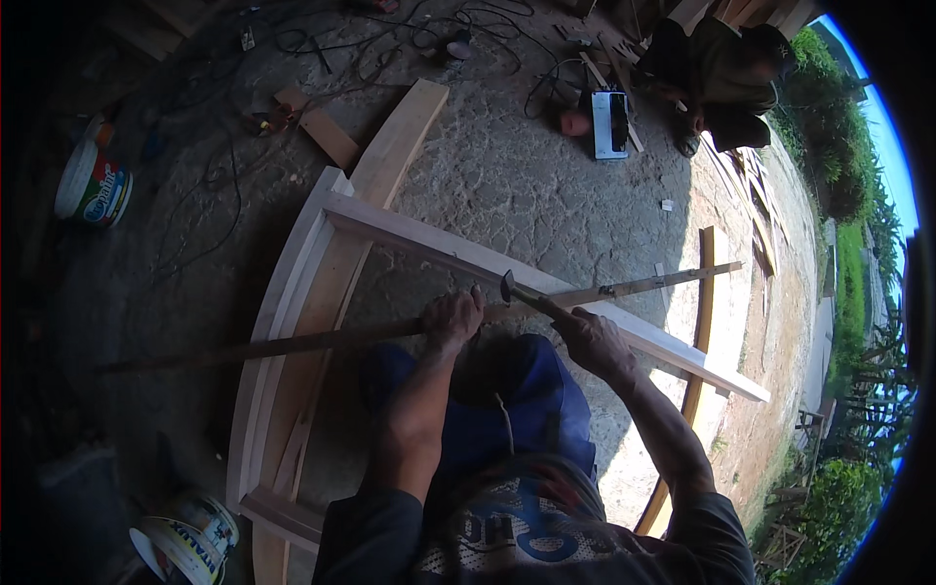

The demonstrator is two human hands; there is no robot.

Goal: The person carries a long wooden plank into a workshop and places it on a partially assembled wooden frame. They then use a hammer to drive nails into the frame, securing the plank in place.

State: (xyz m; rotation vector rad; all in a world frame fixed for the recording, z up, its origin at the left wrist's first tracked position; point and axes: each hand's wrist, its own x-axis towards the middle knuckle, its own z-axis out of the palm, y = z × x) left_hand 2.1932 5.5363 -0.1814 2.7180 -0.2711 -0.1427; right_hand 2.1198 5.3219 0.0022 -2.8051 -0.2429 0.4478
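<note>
My left hand [453, 317] is closed round a long, thin wooden strip [292, 343], which lies slantwise across a wooden frame. In my right hand [595, 343] is a hammer [534, 296], gripped by its handle; its dark head is just above the strip, to the right of my left hand. Beneath the strip, a pale straight rail [448, 246] of the frame runs from upper left to lower right. The frame's curved side piece [261, 366] stands on the left. Whether the hammer head touches the strip, I cannot tell. Any nail near my left fingertips is too small to see.
Curved boards [409, 122] [709, 302] support the frame on both sides. Paint buckets [95, 185] [195, 536] stand at the left. Cables [322, 49] trail over the far floor, near a white-and-black box-shaped object [611, 125]. Another person [726, 78] crouches at the far right.
</note>
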